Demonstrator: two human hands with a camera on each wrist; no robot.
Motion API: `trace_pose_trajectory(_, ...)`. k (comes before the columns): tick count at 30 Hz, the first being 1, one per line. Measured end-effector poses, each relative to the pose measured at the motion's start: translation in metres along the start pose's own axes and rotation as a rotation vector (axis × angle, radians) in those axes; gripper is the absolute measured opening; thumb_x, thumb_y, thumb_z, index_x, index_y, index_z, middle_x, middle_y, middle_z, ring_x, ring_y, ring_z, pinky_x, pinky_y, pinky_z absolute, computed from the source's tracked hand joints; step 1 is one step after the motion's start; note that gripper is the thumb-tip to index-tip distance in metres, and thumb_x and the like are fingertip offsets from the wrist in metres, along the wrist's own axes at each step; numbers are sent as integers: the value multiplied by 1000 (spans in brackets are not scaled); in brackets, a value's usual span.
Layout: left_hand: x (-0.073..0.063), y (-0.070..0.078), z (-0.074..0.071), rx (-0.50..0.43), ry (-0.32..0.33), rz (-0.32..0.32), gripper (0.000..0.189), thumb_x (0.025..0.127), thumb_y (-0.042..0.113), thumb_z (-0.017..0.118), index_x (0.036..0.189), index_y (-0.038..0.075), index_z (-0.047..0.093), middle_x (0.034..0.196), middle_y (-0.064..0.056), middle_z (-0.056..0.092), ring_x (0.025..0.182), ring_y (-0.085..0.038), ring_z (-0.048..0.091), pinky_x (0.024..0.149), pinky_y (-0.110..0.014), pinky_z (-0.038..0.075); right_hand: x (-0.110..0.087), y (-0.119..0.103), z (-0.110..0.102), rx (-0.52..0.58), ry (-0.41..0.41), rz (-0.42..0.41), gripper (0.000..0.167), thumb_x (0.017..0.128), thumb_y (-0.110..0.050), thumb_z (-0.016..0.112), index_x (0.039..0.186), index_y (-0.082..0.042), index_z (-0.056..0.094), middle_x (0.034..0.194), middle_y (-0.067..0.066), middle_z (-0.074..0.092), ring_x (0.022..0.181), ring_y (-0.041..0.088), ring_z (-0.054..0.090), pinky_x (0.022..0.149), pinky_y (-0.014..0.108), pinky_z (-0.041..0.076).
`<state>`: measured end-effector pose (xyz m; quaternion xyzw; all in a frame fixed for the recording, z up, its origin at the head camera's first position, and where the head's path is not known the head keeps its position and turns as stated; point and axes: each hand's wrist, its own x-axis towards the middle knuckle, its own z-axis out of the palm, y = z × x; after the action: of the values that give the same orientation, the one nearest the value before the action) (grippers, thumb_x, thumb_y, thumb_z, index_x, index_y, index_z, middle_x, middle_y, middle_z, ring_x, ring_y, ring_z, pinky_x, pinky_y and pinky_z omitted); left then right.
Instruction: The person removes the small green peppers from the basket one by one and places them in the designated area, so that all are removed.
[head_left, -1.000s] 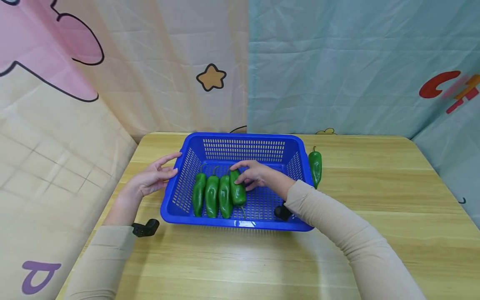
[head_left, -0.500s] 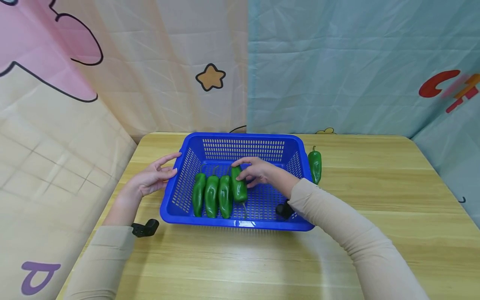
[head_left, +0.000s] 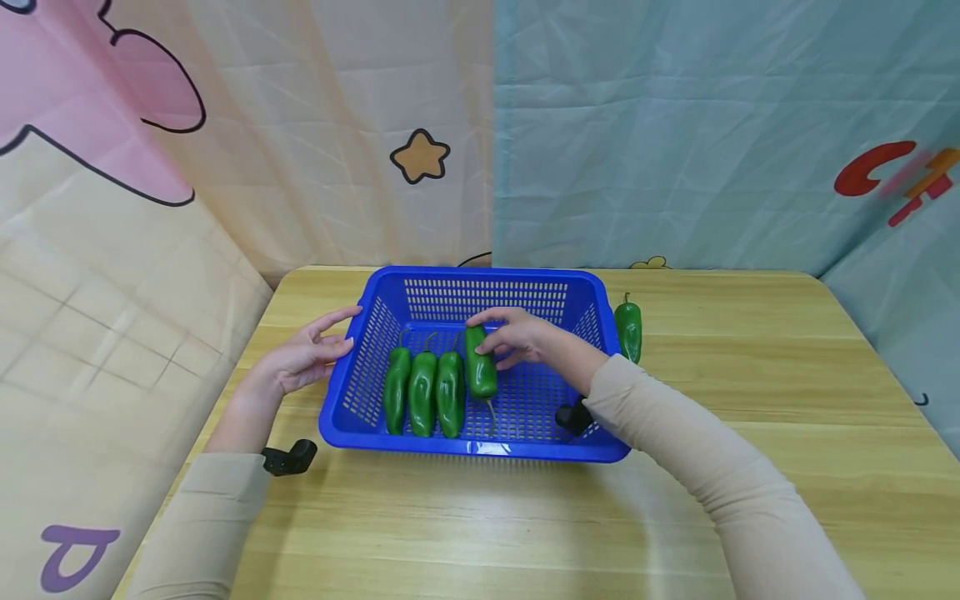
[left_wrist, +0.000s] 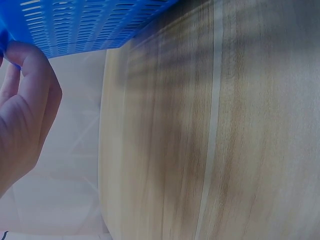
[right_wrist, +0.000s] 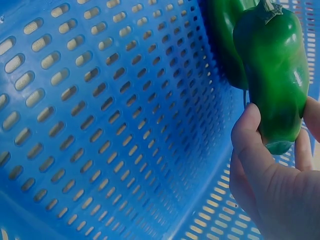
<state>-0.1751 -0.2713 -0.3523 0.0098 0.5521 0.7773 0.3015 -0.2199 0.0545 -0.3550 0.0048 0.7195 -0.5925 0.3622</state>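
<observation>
A green pepper (head_left: 480,373) is pinched at its far end by my right hand (head_left: 521,340), inside a blue plastic basket (head_left: 420,447). Its stem points toward the near side. In the right wrist view, thumb and fingers sit on either side of the held pepper (right_wrist: 272,75). Three more green peppers (head_left: 422,396) lie side by side to its left, stems toward the back. My left hand (head_left: 303,357) grips the basket's left rim, thumb on the rim and other fingers partly hidden beside it. The left wrist view shows that hand (left_wrist: 25,110) against the perforated basket wall (left_wrist: 90,25).
Another green pepper (head_left: 630,329) lies outside the basket, beside its right wall. The basket stands on a wooden table (head_left: 750,375), near the back edge. Printed curtains (head_left: 660,133) hang behind and at the sides. A black wrist camera (head_left: 575,417) overlaps the basket's front right corner.
My right hand has moved the pinched pepper slightly back and to the right, opening a gap from the three others. My left hand stays at the rim.
</observation>
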Motion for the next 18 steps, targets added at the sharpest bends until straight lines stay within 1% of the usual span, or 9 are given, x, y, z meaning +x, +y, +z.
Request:
trace_pose_trajectory(5, -1, 0, 0, -6, -5, 4, 44, 96, -1, 44, 133, 21, 35, 99, -10, 63, 86, -20, 65, 74, -31, 56, -6, -4, -1, 6, -16, -8, 58, 83, 11, 59, 136, -10, 46, 129, 18, 46, 104, 35, 58, 78, 43, 53)
trace_pose_trajectory(12, -1, 0, 0, -1, 12, -3, 46, 96, -1, 45, 135, 21, 33, 100, -10, 63, 85, -20, 66, 74, -32, 56, -10, -7, -5, 1, -20, -31, 56, 84, 11, 59, 134, -10, 48, 116, 21, 56, 99, 33, 61, 77, 43, 54)
trace_pose_trajectory(18, 0, 0, 0, 7, 12, -2, 46, 96, 0, 45, 135, 21, 33, 99, -10, 63, 85, -20, 65, 74, -31, 56, -14, -9, -9, 5, -19, -37, 56, 84, 10, 58, 135, -10, 47, 124, 21, 51, 106, 37, 57, 77, 42, 53)
